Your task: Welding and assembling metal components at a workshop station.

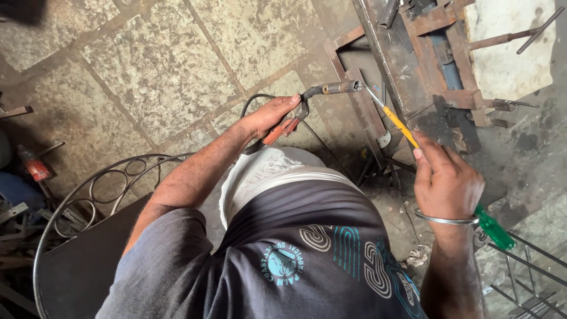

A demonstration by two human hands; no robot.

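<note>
Two bare hands work over a rusty steel frame [413, 65] that stands on a floor of large, worn stone slabs [159, 65] with pale, mottled faces and dark joints. The left hand [269, 118] has its fingers closed around the red-handled grip of a welding torch [307, 103], whose dark neck and metal nozzle reach to the right toward the frame; a black cable [251, 106] loops from the grip back behind the wrist. The right hand [446, 180], a plain metal bangle [446, 220] on its wrist, is clenched on a screwdriver [401, 127]: the yellow shank runs up and to the left from under the thumb, its thin metal tip lying just beside the torch nozzle at the frame's edge, while a green butt end protrudes below the wrist. The frame is built of flat bars and angle pieces, brown with rust, with thin rods [508, 38] projecting to the right over a pale panel. To the lower left, a curved wrought-iron piece with ring ornaments [97, 189] rests near a dark sheet, and a red tool [35, 165] lies on the slabs beyond it. At the lower right, a grid of thin dark bars [531, 277] crosses the corner. The ground beneath the frame is grey, gritty and scattered with debris.
</note>
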